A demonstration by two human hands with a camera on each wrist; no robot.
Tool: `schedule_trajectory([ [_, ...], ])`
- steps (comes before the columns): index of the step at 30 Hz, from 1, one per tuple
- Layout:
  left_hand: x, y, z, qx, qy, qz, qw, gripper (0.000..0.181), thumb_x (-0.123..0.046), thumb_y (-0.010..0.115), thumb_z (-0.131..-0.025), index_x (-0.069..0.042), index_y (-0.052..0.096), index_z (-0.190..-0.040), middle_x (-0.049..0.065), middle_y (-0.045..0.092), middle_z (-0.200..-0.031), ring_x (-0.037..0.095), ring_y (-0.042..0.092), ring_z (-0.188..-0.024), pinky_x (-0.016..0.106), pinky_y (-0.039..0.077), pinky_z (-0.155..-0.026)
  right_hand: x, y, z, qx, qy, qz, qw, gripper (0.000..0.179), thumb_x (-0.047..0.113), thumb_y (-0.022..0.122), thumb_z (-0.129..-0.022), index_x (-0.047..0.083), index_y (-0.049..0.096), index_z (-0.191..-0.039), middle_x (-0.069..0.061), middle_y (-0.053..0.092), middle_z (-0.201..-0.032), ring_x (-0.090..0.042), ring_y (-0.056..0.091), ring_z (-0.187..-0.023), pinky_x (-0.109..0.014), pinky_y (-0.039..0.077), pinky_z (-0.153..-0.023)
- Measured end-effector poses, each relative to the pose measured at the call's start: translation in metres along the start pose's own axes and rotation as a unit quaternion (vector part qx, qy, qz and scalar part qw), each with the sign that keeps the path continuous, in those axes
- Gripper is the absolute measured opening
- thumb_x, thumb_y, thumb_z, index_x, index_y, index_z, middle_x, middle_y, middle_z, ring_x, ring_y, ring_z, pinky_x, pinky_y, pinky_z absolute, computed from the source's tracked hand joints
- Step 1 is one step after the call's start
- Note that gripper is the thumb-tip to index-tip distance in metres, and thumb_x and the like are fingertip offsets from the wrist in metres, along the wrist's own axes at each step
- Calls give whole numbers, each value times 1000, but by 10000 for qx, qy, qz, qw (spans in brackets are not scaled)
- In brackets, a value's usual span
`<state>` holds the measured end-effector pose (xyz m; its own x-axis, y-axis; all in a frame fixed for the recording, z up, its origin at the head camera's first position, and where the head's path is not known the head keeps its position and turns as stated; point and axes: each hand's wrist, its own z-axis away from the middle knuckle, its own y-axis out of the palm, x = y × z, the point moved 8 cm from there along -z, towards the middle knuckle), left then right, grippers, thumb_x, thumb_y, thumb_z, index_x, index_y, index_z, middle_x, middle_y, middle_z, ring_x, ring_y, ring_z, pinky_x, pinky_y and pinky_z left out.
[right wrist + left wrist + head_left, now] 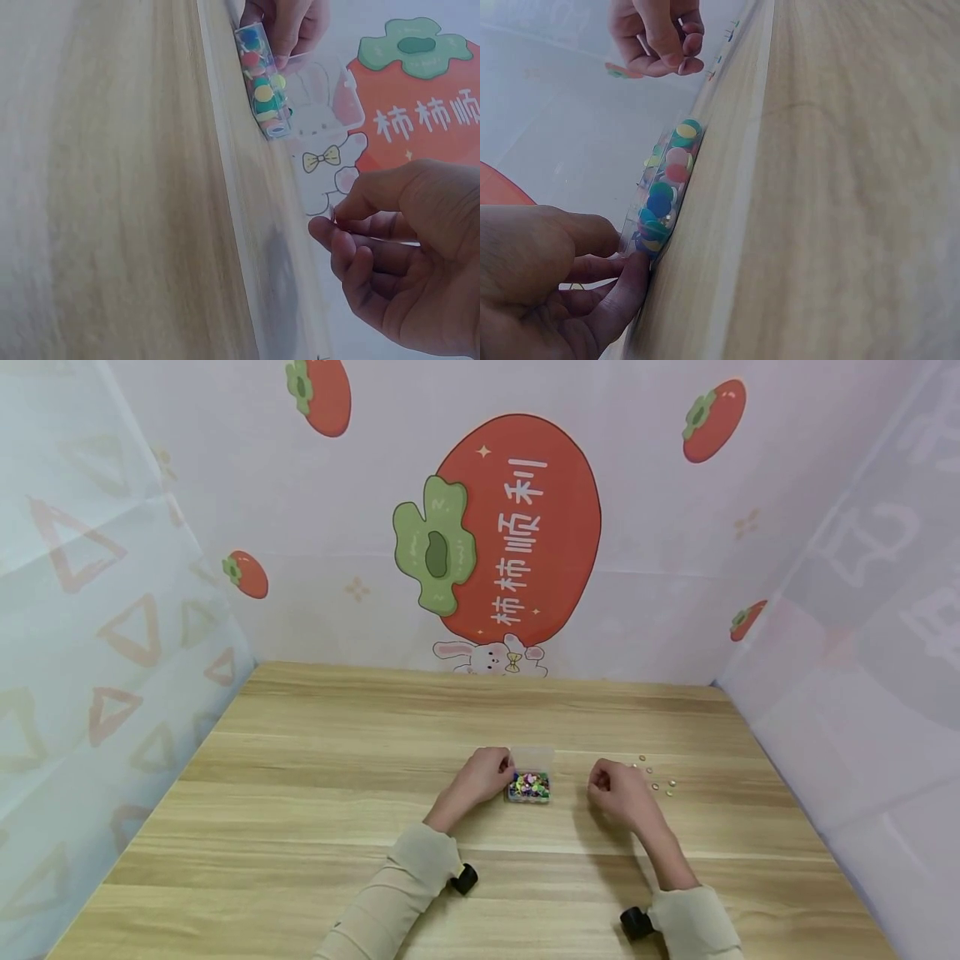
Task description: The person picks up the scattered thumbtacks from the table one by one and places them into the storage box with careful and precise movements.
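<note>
A small clear plastic box [528,787] full of colourful thumbtacks [676,172] stands on the table with its transparent lid [346,105] raised at the back. My left hand [486,774] holds the box's left end between thumb and fingers, as the left wrist view [562,285] shows up close. To the right of the box, my right hand [618,789] is raised over the table. Its thumb and forefinger [360,199] pinch a tiny thing, apparently a thumbtack, mostly hidden by the fingertips. Several loose thumbtacks [656,786] lie scattered beyond and right of that hand.
The wood-grain table [337,843] spreads around both hands. A pale printed backdrop [637,568] with persimmon drawings rises at the table's back edge, and similar sheets hang at the left [112,610] and right sides.
</note>
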<state>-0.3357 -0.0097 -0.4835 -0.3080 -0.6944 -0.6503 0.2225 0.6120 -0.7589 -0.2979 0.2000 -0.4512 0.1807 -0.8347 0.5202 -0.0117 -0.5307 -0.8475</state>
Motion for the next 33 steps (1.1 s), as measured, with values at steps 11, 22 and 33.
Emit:
schedule_trajectory([
  [11,1,0,0,-1,13,-2,10000,13,-13,59,-98,-9,63,-86,-1,58,-74,10,47,-64,22,38,-58,14,13,-2,206,-72,-173,9996,5,2,67,-83,5,64,-81,-1,60,-72,-12,51,-66,-23,42,-61],
  [22,-1,0,0,2,124,-33,9999,15,-13,58,-98,-9,62,-85,-1,57,-74,10,46,-63,22,38,-58,30,20,-7,239,-349,-259,9988,4,5,66,-86,3,64,-83,0,59,-71,-11,50,-65,-21,42,-60],
  [33,-2,-1,-1,-40,185,-107,9998,14,-12,58,-98,-9,63,-85,1,59,-76,11,47,-64,23,39,-59,45,27,-11,164,-780,-286,9964,11,1,67,-87,11,63,-84,2,61,-74,-8,51,-68,-22,43,-62],
])
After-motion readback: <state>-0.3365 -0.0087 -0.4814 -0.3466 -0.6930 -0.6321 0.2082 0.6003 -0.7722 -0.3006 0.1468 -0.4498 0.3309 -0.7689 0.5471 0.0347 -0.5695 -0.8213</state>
